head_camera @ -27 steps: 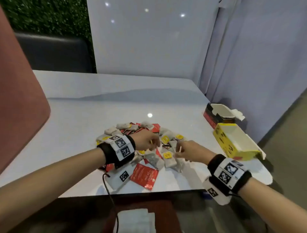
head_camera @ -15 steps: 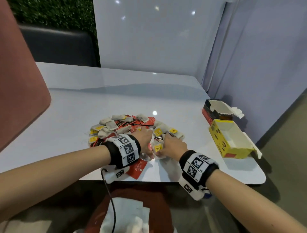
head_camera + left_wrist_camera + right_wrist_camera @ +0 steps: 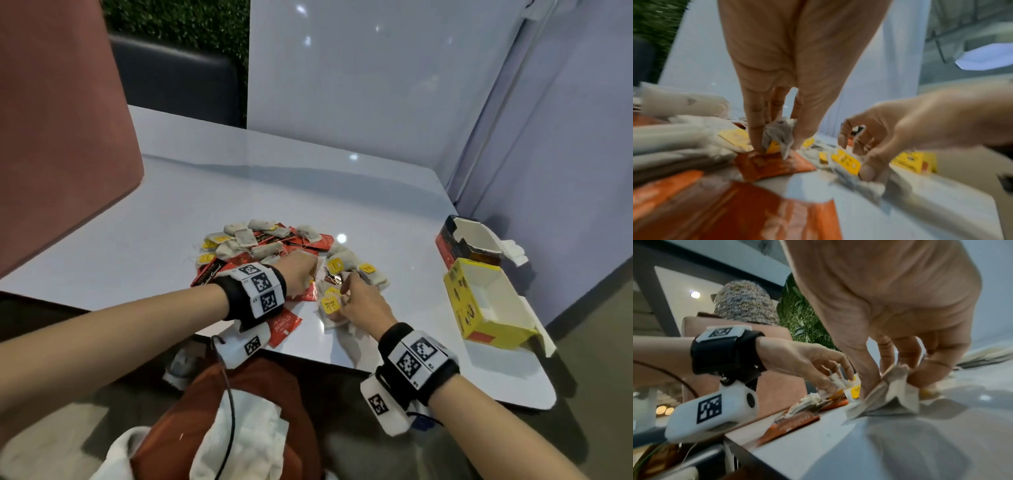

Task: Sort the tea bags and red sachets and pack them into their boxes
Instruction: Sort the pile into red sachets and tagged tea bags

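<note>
- Both hands are down in the pile at the near edge of the glossy white tabletop (image 3: 239,192), working side by side.
- The left hand (image 3: 781,78) pinches a crumpled white paper tea bag (image 3: 779,135) between fingertips and thumb, right on top of a flat red foil sachet (image 3: 774,164).
- The right hand (image 3: 900,321) has fingers and thumb curled round a bunch of tea bags (image 3: 894,391), gathering them off the surface.
- The mixed heap of tea bags with yellow tags and red sachets (image 3: 270,246) lies mid-table, unsorted.
- Well off to the right stand the open yellow cardboard box (image 3: 486,305) and, behind it, the open red-and-black box (image 3: 462,240); both look empty, so I'd say packing has barely begun.
- Risk: strings and yellow tags look tangled, so one lifted bag could drag neighbours along.
- Risk: a red sachet (image 3: 284,325) sits at the very front edge; a sweeping wrist could knock it to the floor.
- Risk: thin paper bags, squeezed hard, may tear.
</note>
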Tool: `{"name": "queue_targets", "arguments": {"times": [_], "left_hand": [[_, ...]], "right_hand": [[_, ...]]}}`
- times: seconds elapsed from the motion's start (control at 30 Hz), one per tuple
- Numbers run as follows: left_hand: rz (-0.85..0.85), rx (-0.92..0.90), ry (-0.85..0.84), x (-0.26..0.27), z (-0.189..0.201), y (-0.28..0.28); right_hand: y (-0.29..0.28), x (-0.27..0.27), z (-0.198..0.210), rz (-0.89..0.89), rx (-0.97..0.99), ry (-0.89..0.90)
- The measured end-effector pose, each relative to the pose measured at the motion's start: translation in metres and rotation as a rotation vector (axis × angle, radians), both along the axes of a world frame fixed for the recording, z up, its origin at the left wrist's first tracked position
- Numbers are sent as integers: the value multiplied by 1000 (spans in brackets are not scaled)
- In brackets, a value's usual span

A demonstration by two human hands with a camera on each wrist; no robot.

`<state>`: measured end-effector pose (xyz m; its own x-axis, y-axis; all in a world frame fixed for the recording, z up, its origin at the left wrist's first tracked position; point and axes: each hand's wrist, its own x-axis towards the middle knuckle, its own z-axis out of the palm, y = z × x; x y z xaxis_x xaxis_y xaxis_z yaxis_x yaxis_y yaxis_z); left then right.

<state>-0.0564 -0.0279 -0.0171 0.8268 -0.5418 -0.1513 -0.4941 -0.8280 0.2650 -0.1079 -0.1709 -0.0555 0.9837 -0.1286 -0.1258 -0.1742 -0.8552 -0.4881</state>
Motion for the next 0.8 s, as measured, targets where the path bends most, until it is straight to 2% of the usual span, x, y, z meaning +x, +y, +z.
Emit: {"name": "queue_targets", "arguments": {"times": [0.1,0.27,0.37,0.57,0.63,0.8], "left_hand": [[74,-124,45,11,12,11],[143,-312,4,34,48,27],[154,-442,87,50,59,30],[145,-644,276,67,64,28],[136,-687,332,72,72,29],[53,-658,259,97,107,40]], "right_hand": [[-6,3,7,0,66,-22],[-32,3,43,26,153,-66],[-52,3,61,15,268,-110],[-76,12,106,-55,806,-117],[-79,17,117,-62,926,-105],[-73,47,122,-115,914,-147]]}}
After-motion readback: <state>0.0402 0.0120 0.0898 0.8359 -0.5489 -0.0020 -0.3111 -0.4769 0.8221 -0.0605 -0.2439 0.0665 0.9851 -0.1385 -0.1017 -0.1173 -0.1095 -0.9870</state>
